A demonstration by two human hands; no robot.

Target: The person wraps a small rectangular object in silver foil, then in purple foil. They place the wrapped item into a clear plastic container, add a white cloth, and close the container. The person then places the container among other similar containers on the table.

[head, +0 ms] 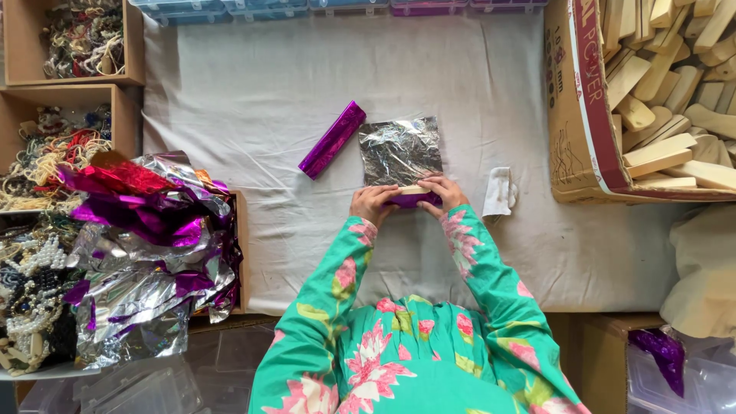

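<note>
We have both hands at the near edge of the silver foil sheet (400, 149), which lies flat on the white cloth over the bench (253, 92). Our left hand (371, 204) and right hand (444, 193) each have their grip clamped on an end of the small wooden block (413, 189), with the purple side of the foil folded up around its underside. To do this wrap well, we judge that the block should sit square to the sheet's near edge, thumbs pressing the foil tight against the wood so no slack forms, and the roll should go away from us in even turns so both ends overhang alike. A finished purple-wrapped stick (333, 139) lies slanted just left of the sheet, apart from it. A small white cloth scrap (499, 191) rests near our right hand. More bare wooden pieces fill the cardboard box (583, 115) on the right, and crumpled purple and silver foil (146, 245) is heaped on the left, beside boxes of beads (46, 161).
</note>
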